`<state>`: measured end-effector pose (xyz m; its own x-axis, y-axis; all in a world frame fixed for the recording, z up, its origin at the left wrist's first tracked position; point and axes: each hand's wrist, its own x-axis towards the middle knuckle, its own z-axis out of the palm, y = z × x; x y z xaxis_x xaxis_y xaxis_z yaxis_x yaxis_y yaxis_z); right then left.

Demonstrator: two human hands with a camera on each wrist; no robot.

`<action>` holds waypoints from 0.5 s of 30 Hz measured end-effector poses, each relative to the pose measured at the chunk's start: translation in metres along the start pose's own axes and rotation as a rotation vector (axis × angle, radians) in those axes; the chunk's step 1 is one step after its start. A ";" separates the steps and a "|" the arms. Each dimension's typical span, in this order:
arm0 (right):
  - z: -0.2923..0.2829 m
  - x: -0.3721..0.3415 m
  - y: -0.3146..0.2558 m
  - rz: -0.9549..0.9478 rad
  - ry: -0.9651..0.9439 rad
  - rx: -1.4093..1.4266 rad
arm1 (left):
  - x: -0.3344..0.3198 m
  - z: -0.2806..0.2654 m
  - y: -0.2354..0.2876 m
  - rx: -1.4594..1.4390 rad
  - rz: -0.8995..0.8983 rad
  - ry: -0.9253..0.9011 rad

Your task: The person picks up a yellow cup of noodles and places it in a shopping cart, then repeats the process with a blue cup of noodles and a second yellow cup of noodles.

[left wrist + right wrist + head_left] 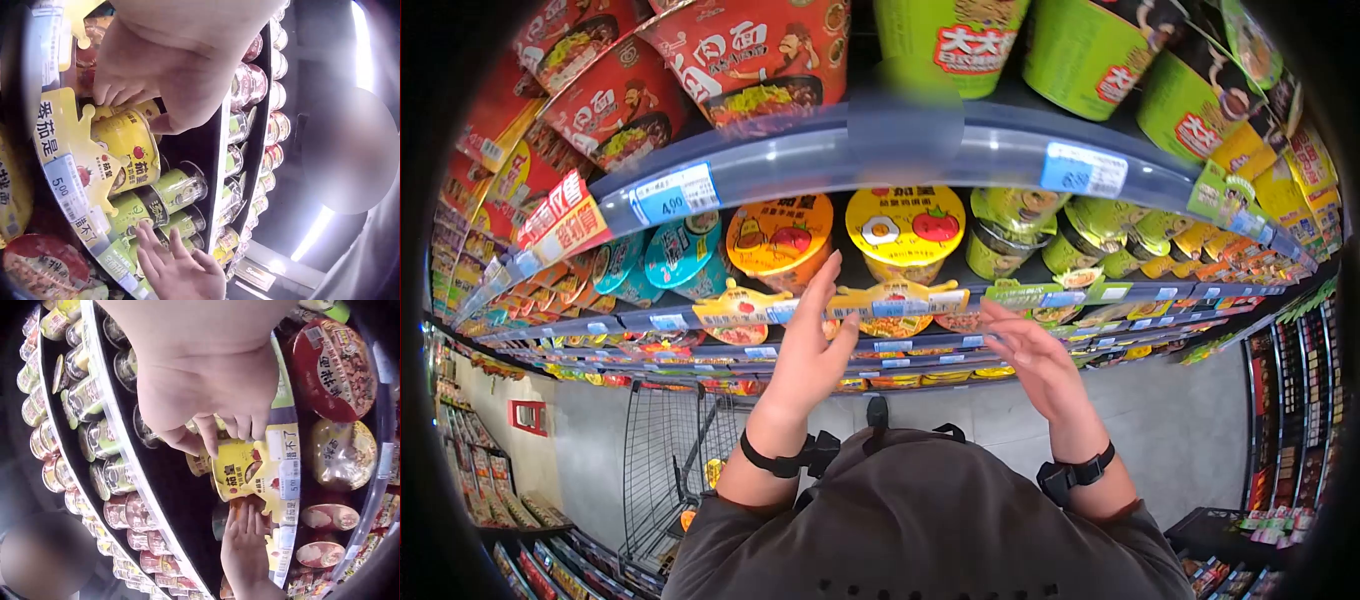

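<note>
The yellow cup (905, 235) has a closed lid printed with a fried egg and a red tomato. It stands upright on the shelf (630, 322), beside an orange cup (780, 240) and behind a yellow sign (905, 299).

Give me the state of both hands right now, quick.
Left hand: open, fingers extended, holding nothing, in front of the noodle cup shelf.
Right hand: open, fingers loosely spread, holding nothing.

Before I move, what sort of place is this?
Most likely a supermarket's instant noodle aisle: stacked shelves hold rows of cups such as the yellow cup, blue price tags line the shelf edges, and a wire shopping cart stands on the floor.
</note>
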<state>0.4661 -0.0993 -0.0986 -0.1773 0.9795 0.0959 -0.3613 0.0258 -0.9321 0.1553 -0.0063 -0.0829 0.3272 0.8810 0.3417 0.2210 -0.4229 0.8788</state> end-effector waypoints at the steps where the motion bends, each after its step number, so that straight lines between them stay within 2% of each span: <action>1: 0.005 0.010 -0.005 0.004 -0.013 -0.022 | 0.007 0.000 -0.003 -0.016 -0.009 -0.014; 5: 0.017 0.044 -0.011 -0.131 -0.118 -0.104 | 0.028 -0.001 -0.011 -0.057 -0.042 -0.098; 8: 0.021 0.061 -0.014 -0.150 -0.112 -0.184 | 0.036 0.001 -0.022 0.008 -0.015 -0.110; 15: 0.020 0.074 -0.010 -0.119 -0.142 -0.152 | 0.044 -0.001 -0.018 -0.014 -0.021 -0.189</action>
<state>0.4382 -0.0314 -0.0757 -0.2729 0.9299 0.2465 -0.2470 0.1799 -0.9522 0.1643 0.0407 -0.0833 0.4894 0.8336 0.2562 0.2170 -0.4009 0.8901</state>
